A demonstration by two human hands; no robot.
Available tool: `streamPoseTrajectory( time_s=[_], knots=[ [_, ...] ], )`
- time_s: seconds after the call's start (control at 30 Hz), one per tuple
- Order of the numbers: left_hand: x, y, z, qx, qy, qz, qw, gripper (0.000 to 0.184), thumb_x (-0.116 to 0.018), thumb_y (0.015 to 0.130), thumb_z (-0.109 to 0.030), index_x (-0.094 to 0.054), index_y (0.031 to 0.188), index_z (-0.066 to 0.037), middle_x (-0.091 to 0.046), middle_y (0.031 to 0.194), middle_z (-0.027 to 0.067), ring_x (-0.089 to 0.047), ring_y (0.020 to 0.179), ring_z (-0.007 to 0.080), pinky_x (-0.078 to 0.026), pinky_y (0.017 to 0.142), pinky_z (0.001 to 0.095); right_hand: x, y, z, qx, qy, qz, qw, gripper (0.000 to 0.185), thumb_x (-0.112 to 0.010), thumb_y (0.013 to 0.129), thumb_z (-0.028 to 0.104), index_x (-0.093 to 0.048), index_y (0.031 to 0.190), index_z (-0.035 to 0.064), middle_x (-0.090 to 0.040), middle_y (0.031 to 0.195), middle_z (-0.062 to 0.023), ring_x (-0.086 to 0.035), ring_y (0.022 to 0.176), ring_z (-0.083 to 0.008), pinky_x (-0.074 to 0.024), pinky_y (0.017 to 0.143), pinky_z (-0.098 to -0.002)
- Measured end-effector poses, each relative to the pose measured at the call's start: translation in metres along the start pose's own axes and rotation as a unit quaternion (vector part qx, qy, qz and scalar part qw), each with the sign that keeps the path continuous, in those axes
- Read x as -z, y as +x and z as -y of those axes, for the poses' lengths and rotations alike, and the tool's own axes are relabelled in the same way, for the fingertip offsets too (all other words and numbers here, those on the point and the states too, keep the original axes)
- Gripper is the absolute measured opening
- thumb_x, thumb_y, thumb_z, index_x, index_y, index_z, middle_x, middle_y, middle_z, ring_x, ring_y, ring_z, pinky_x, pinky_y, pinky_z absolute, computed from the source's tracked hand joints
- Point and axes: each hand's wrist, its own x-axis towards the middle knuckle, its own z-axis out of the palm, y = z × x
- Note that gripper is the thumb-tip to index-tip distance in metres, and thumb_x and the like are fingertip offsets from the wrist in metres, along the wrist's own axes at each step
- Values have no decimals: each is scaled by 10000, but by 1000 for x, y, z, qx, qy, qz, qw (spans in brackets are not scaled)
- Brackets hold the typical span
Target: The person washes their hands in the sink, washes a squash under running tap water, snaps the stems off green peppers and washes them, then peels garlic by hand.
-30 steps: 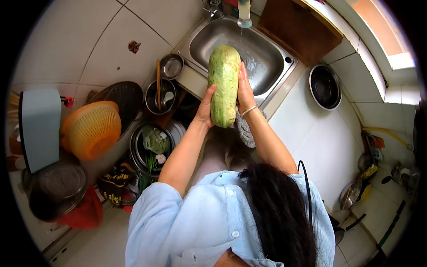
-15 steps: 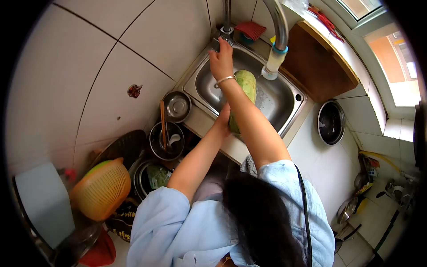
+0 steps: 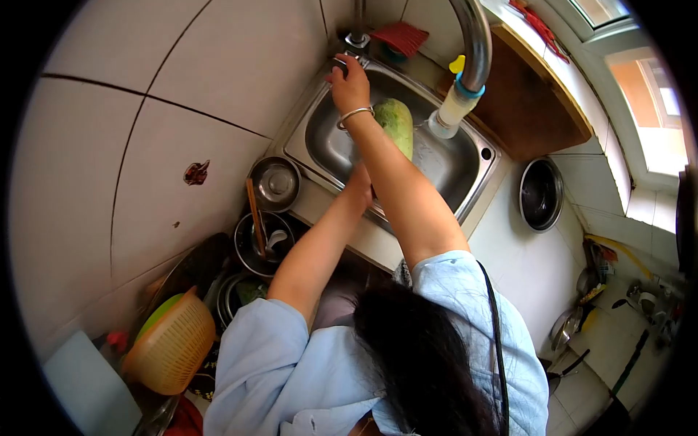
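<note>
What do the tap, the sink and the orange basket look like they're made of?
Tap: glossy metal, possibly chrome-plated, judging by bright streaks along its curve. Sink: probably satin stainless steel, grey with soft reflections. Orange basket: likely matte plastic, with slots patterning its wall.

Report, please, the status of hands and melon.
Right hand near tap base, contact unclear. Left hand at near end of melon, partly hidden. Melon over sink; right forearm partly blocks view.

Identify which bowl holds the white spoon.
The dark bowl left of the sink; the spoon lies inside it, while the shiny bowl and right-hand bowl show none.
</note>
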Motion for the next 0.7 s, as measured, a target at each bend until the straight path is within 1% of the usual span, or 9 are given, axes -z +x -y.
streamPoseTrajectory(
  time_s=[0.07,0.17,0.27,0.33,0.4,0.43,0.53,0.6,0.7],
  knots=[
    [1,8,-6,-6,21,-7,1000,355,-570,888,-297,-472,1116,-42,-572,882,83,-586,745,181,-499,680,373,3,-3,-2,-2,11,-3,1000,230,-537,845,120,-603,1056,56,-599,692,-78,-565,608,-160,-453,615,-290],
    [-1,11,-11,-25,178,-15,984,420,-605,871,-249,-407,1177,-41,-564,887,70,-573,709,169,-491,682,373,9,1,1,1,-3,4,1000,252,-541,842,132,-599,1077,63,-575,676,-69,-526,603,-154,-435,600,-289],
    [16,21,3,-102,283,10,954,633,-671,813,-252,-308,1267,-3,-536,1032,117,-556,866,200,-471,772,363,9,0,3,-13,2,9,1000,267,-543,838,138,-594,1089,60,-570,683,-73,-522,615,-167,-433,606,-296],
    [-3,17,-1,-123,325,-3,938,775,-706,776,-272,-243,1322,26,-484,1163,168,-507,1022,240,-432,865,363,8,-4,8,-30,17,0,999,268,-544,836,140,-594,1086,61,-581,703,-86,-534,627,-183,-439,620,-310],
    [-12,20,0,-133,392,-11,910,879,-723,753,-294,-183,1357,47,-409,1266,210,-428,1148,274,-364,946,364,9,-3,8,-23,10,-6,1000,278,-545,836,146,-587,1098,61,-601,754,-103,-561,679,-200,-449,658,-320],
    [-5,25,6,-138,443,-8,886,912,-725,748,-303,-156,1366,52,-368,1297,223,-381,1185,283,-322,973,363,9,-4,7,-21,6,-8,1000,284,-545,837,148,-583,1104,61,-611,780,-112,-574,705,-208,-454,677,-325],
    [17,41,8,-156,590,-6,792,1013,-732,733,-329,-73,1393,66,-243,1389,260,-240,1297,312,-195,1053,363,6,-6,4,-10,44,-19,999,344,-554,831,139,-537,1162,45,-622,928,-143,-597,819,-227,-460,754,-329],
    [23,42,6,-159,634,-8,757,1048,-733,728,-344,-46,1402,72,-199,1419,275,-192,1334,327,-155,1079,362,9,-10,2,-7,35,-18,999,385,-560,826,120,-502,1196,31,-600,1023,-148,-596,871,-232,-459,785,-319],
    [24,37,7,-170,640,-5,749,1036,-724,736,-345,-47,1404,66,-189,1424,270,-183,1337,329,-156,1079,359,21,-18,6,-37,50,12,998,427,-559,820,89,-465,1231,18,-569,1118,-152,-592,914,-227,-460,804,-310]
  ],
)
